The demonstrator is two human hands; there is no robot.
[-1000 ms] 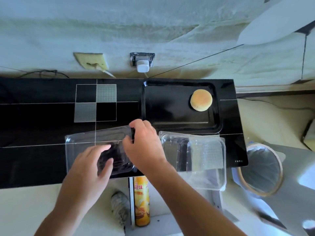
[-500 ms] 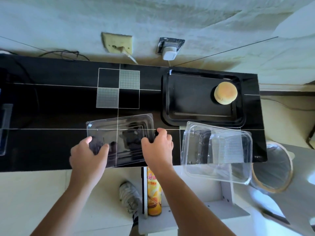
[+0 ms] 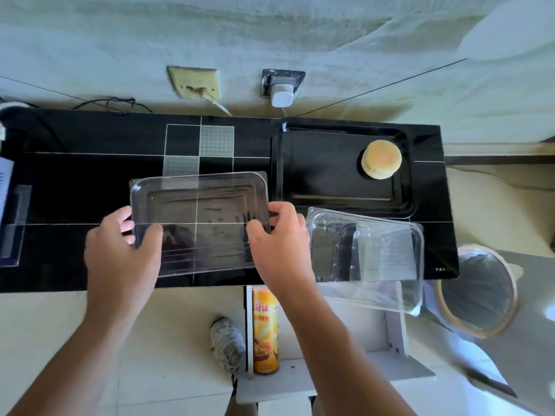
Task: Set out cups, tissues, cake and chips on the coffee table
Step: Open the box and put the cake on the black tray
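Between the two hands, a clear tray [image 3: 198, 223] lies flat on the black table [image 3: 75, 175], long axis running left to right. The left hand [image 3: 120, 250] clamps its left short edge, thumb on top, fingers curled under the rim; the right hand [image 3: 279, 244] pinches the right short edge the same way. Both hands are equally near, one per end. The cake [image 3: 381, 159] sits well apart, up and to the right, in the far right corner of a black tray [image 3: 339, 199] whose left side is bare. An open clear box [image 3: 366, 253] lies just right of the right hand and overhangs the table's near edge, so rightward room is tight. Open table lies to the left and beyond. The chips can [image 3: 265, 331] stands below the table edge, not yet set out.
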